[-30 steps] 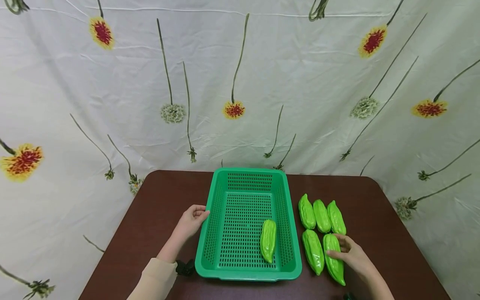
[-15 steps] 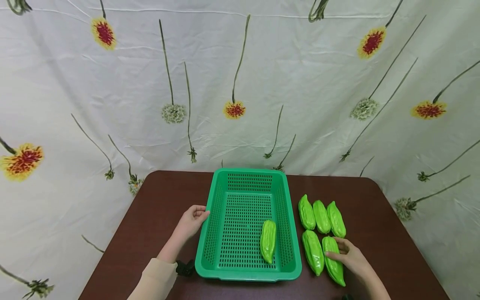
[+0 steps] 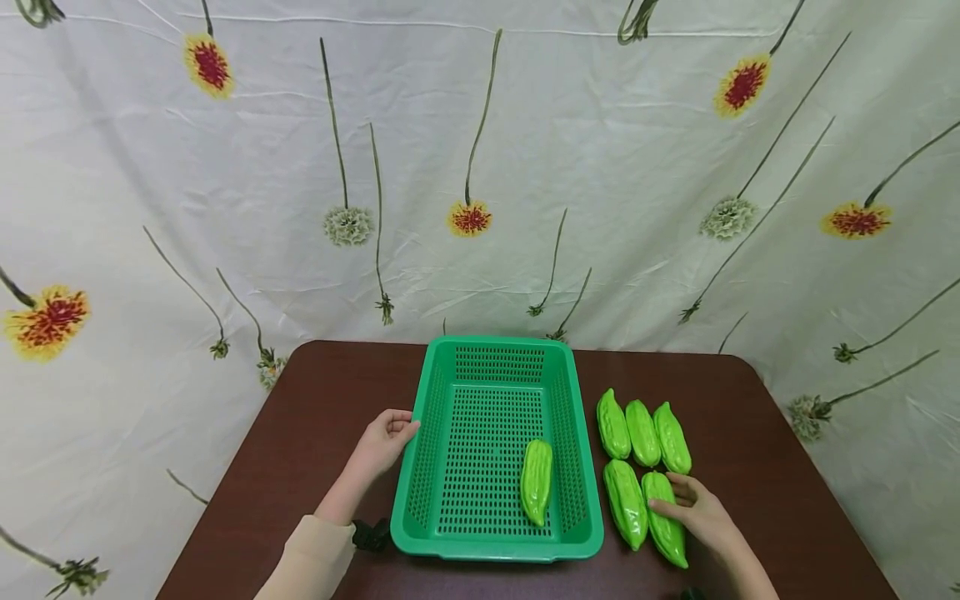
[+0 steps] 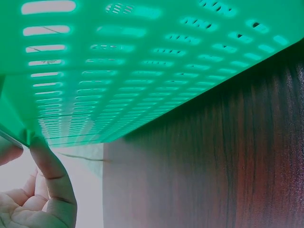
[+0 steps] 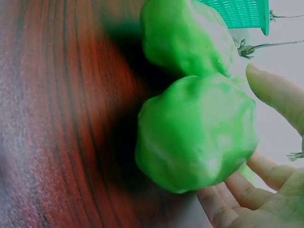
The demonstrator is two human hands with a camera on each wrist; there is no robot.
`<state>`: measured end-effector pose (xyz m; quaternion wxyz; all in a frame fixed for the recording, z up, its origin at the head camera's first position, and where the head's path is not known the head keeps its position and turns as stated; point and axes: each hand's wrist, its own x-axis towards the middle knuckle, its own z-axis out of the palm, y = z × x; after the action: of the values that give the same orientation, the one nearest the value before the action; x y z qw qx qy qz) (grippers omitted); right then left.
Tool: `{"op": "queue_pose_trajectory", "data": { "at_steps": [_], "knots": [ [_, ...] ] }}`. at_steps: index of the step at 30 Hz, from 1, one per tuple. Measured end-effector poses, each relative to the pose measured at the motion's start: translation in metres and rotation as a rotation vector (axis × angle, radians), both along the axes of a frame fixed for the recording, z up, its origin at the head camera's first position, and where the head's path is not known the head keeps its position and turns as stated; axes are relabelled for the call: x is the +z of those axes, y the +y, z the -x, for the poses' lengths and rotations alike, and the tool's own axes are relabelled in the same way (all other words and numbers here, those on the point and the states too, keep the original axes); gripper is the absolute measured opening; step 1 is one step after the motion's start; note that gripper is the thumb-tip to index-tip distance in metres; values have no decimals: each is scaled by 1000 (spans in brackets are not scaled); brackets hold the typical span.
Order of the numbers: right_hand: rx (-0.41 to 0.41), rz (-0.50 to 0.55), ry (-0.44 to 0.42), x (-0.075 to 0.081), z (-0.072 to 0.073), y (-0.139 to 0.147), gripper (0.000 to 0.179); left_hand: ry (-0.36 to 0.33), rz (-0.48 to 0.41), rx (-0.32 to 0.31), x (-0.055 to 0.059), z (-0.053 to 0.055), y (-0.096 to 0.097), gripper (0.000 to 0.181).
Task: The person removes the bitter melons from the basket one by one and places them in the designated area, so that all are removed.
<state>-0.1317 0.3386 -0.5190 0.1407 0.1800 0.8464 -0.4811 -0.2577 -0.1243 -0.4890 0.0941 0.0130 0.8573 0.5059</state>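
A green plastic basket (image 3: pixel 480 552) with slotted walls stands on the table, and one bitter melon (image 3: pixel 536 483) lies inside it at the right. My left hand (image 3: pixel 382 442) pinches the basket's left rim between thumb and fingers; the left wrist view shows the slotted basket wall (image 4: pixel 142 85) beside the hand (image 4: pixel 52 190). Right of the basket, my right hand (image 3: pixel 701 510) holds the near right bitter melon (image 3: pixel 663 533), its thumb over the top and its fingers along the far right side. In the right wrist view that melon (image 5: pixel 194 137) rests low by the table.
Another bitter melon (image 3: pixel 626 504) lies close to the left of the held one. Three more bitter melons (image 3: pixel 643 433) form a row behind them. The dark brown table (image 3: pixel 337 383) ends at a flower-printed cloth (image 3: pixel 420 275) hanging behind it.
The bitter melon under my right hand has shifted slightly toward me, away from the back row, and then a little left. My left hand and the basket have not moved.
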Motion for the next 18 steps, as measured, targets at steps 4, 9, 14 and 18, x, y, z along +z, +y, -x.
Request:
{"op": "queue_pose_trajectory", "data": {
  "at_steps": [4, 9, 14, 18],
  "knots": [
    [-7, -12, 2, 2, -1, 3, 84, 1, 1, -5, 0, 0, 0, 35],
    [-11, -28, 19, 16, 1, 7, 83, 5, 2, -10, 0, 0, 0, 35],
    [1, -37, 54, 38, 6, 8, 81, 0, -2, -6, 1, 0, 0, 35],
    [22, -26, 98, 57, 12, 4, 81, 0, -9, -9, 3, -1, 0, 35]
  ]
}}
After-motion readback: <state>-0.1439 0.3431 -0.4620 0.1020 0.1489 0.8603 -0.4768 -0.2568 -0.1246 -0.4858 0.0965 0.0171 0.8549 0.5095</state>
